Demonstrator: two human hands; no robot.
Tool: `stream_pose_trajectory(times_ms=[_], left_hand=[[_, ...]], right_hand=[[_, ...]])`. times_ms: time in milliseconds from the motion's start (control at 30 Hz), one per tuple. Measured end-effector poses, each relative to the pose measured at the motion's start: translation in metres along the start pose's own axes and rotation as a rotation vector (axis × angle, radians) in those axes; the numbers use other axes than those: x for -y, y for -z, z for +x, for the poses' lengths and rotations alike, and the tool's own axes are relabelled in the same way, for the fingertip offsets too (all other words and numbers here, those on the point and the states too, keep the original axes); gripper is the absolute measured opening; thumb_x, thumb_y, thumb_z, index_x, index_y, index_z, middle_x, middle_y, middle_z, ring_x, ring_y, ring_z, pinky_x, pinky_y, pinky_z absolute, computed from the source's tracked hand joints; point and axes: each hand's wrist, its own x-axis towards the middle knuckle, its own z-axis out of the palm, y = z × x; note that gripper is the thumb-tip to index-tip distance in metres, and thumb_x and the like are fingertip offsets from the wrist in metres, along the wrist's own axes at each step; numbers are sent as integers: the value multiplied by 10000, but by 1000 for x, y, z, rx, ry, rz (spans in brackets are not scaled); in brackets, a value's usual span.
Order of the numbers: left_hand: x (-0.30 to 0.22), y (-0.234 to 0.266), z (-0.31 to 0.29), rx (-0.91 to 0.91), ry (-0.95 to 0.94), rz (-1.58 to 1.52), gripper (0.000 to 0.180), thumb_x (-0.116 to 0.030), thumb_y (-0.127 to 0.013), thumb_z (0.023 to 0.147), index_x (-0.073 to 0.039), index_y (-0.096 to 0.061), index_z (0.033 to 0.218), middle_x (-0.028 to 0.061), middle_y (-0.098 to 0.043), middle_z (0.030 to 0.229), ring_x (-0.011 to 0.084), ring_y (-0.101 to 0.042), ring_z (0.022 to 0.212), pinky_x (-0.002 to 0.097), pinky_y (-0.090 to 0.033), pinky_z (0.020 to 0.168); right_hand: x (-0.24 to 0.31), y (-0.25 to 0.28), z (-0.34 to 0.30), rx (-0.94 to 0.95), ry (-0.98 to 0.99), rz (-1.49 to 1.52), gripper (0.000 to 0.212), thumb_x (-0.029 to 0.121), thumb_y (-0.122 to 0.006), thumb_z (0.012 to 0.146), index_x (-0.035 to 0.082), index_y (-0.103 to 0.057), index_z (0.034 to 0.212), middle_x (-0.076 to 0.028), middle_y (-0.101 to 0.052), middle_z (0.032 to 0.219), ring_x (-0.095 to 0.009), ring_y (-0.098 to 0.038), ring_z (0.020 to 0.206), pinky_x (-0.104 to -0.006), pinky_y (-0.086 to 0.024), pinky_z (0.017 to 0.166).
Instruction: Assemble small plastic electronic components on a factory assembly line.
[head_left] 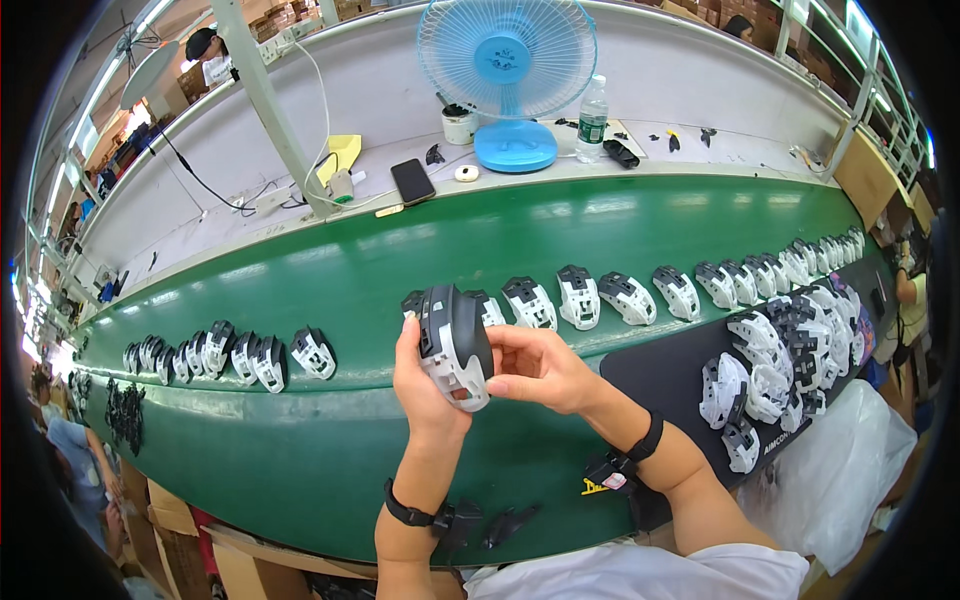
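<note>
Upright in front of me is a black-and-white plastic shell (453, 340), shaped like a computer mouse housing, with cut-outs in its white lower part. My left hand (428, 398) wraps around its left side and underside, thumb along the edge. From the right, my right hand (542, 368) pinches the shell's black side between thumb and bent fingers. Behind it, similar shells (578, 298) stand in a row on the green bench, partly hidden by the held one. Another group of shells (215, 348) lines the bench at the left.
More shells (765, 365) are heaped on a black mat (650, 370) at right, beside a clear plastic bag (850, 470). Black parts (125, 415) lie at left. A blue fan (505, 60), bottle (592, 120) and phone (412, 182) stand or lie along the back. Several people are in the background.
</note>
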Motion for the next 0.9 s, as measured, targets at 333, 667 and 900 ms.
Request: stream_pose_trajectory(times_ms=[333,667,900], left_hand=[[-5,-11,-20,87,-169,329,229,-273,-486,949,-66,-503,1046,8,-546,874,70,-533,758,240,-468,648],[5,-16,-30,78,-402,563,211,-235,-485,950,-28,-456,977,18,-520,875,61,-465,777,226,-406,699],[-2,-22,-41,146,-659,880,234,-214,-541,905,-2,-445,928,38,-533,808,60,-458,738,222,-397,646]], right_hand=[[0,6,-7,-85,-26,324,358,191,-557,890,-42,-551,1161,-81,-602,1044,-122,-549,919,-271,-448,770],[9,9,-10,-62,-87,177,347,168,-636,859,-45,-575,1127,-74,-629,1017,-121,-581,929,-278,-468,837],[-1,12,-11,74,21,270,336,154,-651,849,-26,-579,1124,-77,-633,1037,-134,-573,962,-300,-461,860]])
